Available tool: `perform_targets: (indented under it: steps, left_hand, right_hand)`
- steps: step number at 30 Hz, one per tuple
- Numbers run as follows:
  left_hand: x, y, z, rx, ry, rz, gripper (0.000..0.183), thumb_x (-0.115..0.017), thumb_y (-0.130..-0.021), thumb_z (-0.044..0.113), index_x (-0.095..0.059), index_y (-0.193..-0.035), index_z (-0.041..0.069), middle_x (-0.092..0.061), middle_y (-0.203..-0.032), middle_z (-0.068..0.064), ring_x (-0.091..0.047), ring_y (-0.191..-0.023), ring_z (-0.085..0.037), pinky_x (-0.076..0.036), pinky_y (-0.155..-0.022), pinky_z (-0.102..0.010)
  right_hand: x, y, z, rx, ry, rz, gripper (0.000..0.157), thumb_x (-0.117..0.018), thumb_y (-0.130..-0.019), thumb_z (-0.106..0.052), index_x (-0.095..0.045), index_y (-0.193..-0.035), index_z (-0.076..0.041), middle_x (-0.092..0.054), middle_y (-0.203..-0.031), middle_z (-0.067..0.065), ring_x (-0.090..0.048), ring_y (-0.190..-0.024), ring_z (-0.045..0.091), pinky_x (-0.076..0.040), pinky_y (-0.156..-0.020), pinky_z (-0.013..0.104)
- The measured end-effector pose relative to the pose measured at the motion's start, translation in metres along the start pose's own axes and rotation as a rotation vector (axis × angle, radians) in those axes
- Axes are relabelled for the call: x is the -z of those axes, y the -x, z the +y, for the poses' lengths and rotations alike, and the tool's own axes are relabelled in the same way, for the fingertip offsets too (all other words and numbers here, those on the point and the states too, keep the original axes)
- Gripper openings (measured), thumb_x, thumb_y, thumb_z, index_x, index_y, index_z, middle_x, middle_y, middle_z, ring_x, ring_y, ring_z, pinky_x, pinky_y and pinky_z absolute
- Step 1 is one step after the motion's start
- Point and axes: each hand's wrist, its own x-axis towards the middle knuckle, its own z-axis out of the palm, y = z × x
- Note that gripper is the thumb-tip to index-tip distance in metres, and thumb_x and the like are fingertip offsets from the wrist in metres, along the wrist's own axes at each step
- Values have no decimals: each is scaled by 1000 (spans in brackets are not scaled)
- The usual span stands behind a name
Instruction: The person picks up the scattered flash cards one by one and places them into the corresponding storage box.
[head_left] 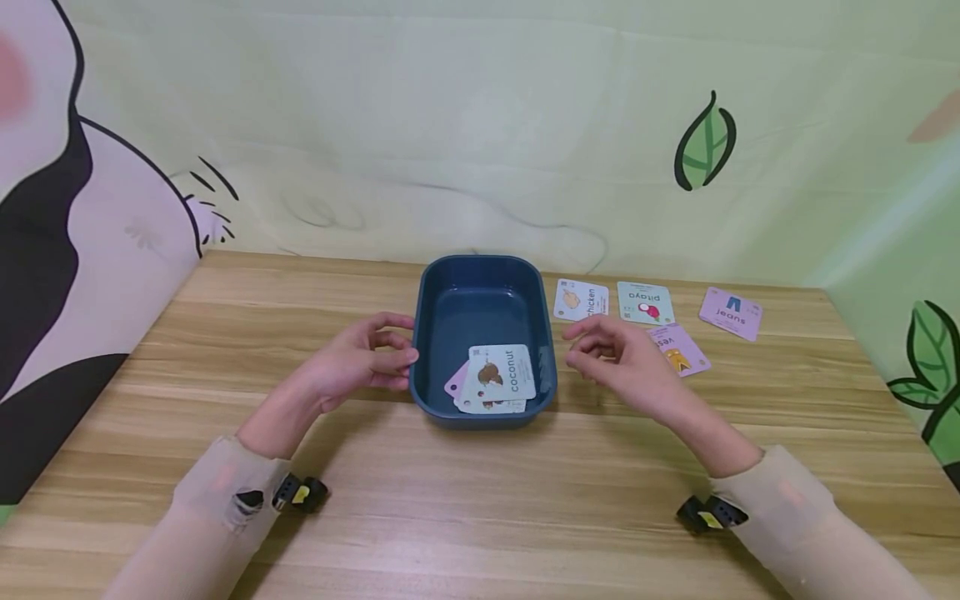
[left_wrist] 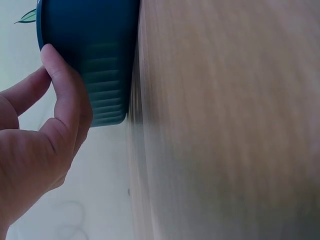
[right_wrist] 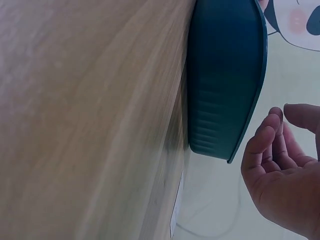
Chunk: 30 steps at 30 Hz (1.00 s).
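A dark blue rectangular bin point(head_left: 480, 275) stands on the wooden table, seen from the side in both wrist views. Several picture cards lie in its near end, a coconut card point(head_left: 517, 367) on top. My left hand point(head_left: 367, 354) is at the bin's left side, fingers slightly bent, the thumb tip touching near the rim. Right of the bin hovers my right hand point(head_left: 618, 358), apart from it, fingers loosely curled and holding nothing. Behind that hand are a chicken card point(head_left: 573, 297) and a partly covered vest card point(head_left: 686, 346). A pitaya card point(head_left: 643, 302) lies just beyond.
Farther right lies a purple jeans card point(head_left: 731, 312). The wooden table point(head_left: 480, 517) ends at the back against a pale green backdrop point(head_left: 450, 125) with painted leaves and a black-and-white figure. Small black cameras point(head_left: 300, 493) are fixed at both wrists.
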Motion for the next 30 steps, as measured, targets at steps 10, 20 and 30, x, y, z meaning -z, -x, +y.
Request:
perform_targets:
  steps: [10, 20, 30]
  left_hand:
    - [0, 0, 0, 1, -4, 2, 52, -59, -94, -1, -35, -139, -2, -49, -108, -18, -61, -81, -22, -58, -77, -37]
    - [0, 1, 2, 11, -14, 5, 51, -59, -94, 1, -35, -140, 0, -49, -109, -19, -61, -82, -23, -58, -77, -38]
    - [0, 0, 1, 9, -7, 0, 51, -59, -94, 0, -35, -139, -1, -49, -108, -18, -61, -82, -22, -58, -77, -37]
  right_hand:
    - [5, 3, 2, -36, 40, -2, 19, -67, -92, -19, -64, -108, -8, -65, -96, 8, -60, -85, 35, -55, -69, 40]
    - [13, 7, 13, -72, 31, 1, 24, -65, -94, -21, -62, -110, -3, -65, -97, 18, -57, -79, 41, -53, -62, 34]
    - [21, 9, 21, -92, 20, 11, 26, -63, -95, -21, -62, -111, -1, -63, -96, 22, -56, -78, 42, -51, -58, 34]
